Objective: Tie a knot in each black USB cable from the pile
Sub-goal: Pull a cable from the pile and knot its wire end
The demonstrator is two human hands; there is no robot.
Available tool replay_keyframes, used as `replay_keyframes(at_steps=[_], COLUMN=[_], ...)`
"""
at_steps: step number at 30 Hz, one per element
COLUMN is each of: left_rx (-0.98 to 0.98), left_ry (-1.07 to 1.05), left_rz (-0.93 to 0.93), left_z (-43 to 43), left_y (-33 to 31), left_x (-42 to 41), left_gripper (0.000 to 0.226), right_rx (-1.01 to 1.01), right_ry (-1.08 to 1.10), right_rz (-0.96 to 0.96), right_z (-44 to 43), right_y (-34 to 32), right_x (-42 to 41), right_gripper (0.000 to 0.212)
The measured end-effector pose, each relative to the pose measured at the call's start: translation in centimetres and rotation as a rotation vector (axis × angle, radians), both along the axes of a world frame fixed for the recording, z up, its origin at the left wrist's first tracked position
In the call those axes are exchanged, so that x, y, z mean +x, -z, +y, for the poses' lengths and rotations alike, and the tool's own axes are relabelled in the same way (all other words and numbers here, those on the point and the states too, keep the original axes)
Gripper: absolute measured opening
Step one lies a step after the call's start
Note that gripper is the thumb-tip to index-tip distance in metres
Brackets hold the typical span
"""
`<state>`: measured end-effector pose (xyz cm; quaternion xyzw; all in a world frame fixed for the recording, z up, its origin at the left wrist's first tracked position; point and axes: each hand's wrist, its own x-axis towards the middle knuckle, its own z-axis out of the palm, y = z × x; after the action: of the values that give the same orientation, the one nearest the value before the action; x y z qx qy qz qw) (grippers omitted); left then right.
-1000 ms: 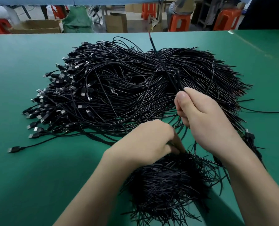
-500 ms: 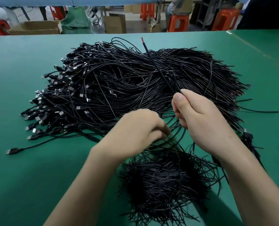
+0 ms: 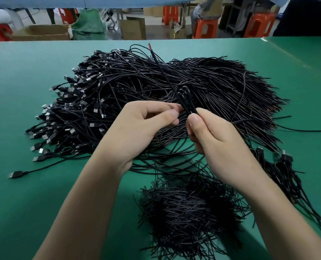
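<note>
Black USB cable [image 3: 163, 72] is pinched by left hand [image 3: 137, 128] and right hand [image 3: 217, 139] just above the pile [image 3: 118, 98], and its small loop [image 3: 184, 91] beyond the hands may spring open if one pinch slackens.

The left hand [image 3: 137, 128] is lifting off the bundle [image 3: 189, 212] by the table's near edge and coming up to the right hand [image 3: 217, 143], its fingertips closing on the cable [image 3: 163, 72] just beside the right thumb. The cable's red-tipped end is leaning further toward the table's far left corner.
</note>
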<state>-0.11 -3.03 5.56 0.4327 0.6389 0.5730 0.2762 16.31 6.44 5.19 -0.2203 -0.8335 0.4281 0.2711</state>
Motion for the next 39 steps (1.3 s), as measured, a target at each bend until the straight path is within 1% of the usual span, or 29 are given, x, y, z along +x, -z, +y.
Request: replay_keyframes(at_steps=[4, 6, 8, 10, 12, 16, 19, 21, 23, 27, 30, 35, 39], left_rx=[-0.011, -0.013, -0.011, 0.008, 0.032, 0.069, 0.086, 0.106, 0.126, 0.178, 0.206, 0.241, 0.277], left_ry=[0.073, 0.105, 0.138, 0.184, 0.214, 0.174, 0.164, 0.184, 0.188, 0.176, 0.219, 0.269, 0.301], left_rz=[-0.008, -0.084, -0.203, -0.279, -0.294, -0.332, -0.327, -0.321, -0.309, -0.285, -0.262, -0.269, -0.293], left_z=[-0.1, -0.1, -0.2, -0.2, -0.2, 0.3, 0.4, 0.4, 0.4, 0.7, 0.9, 1.0, 0.9], left_y=[-0.2, -0.3, -0.4, -0.2, 0.1, 0.7, 0.9, 0.9, 0.9, 1.1, 1.4, 1.4, 1.3], left_x=[0.5, 0.4, 0.2, 0.1, 0.1, 0.5, 0.5, 0.5, 0.7, 1.1, 1.3, 1.5, 1.6], left_gripper=[0.016, 0.022, 0.030, 0.026, 0.020, 0.013, 0.009, 0.014, 0.017, 0.013, 0.010, 0.028, 0.029], right_rx=[-0.010, -0.047, -0.132, -0.240, -0.358, -0.545, -0.672, -0.726, -0.759, -0.797, -0.835, -0.903, -0.970], right_ry=[0.003, 0.009, -0.005, -0.055, -0.115, -0.213, -0.300, -0.364, -0.406, -0.441, -0.463, -0.512, -0.570], right_rz=[0.033, 0.044, 0.069, 0.107, 0.147, 0.163, 0.178, 0.177, 0.163, 0.158, 0.121, 0.099, 0.101], right_z=[0.0, 0.1, 0.2, 0.2, 0.0, -0.3, -0.3, -0.3, -0.2, -0.1, 0.1, 0.4, 0.5], right_y=[0.0, 0.0, -0.1, -0.3, -0.4, -0.7, -0.8, -0.7, -0.8, -0.9, -1.1, -1.4, -1.3], right_x=[-0.1, -0.1, -0.1, -0.1, 0.0, 0.2, 0.3, 0.4, 0.4, 0.6, 0.8, 1.1, 1.2], right_gripper=[0.036, 0.037, 0.037, 0.037, 0.039, 0.038, 0.036, 0.035, 0.033, 0.032, 0.031, 0.031, 0.029])
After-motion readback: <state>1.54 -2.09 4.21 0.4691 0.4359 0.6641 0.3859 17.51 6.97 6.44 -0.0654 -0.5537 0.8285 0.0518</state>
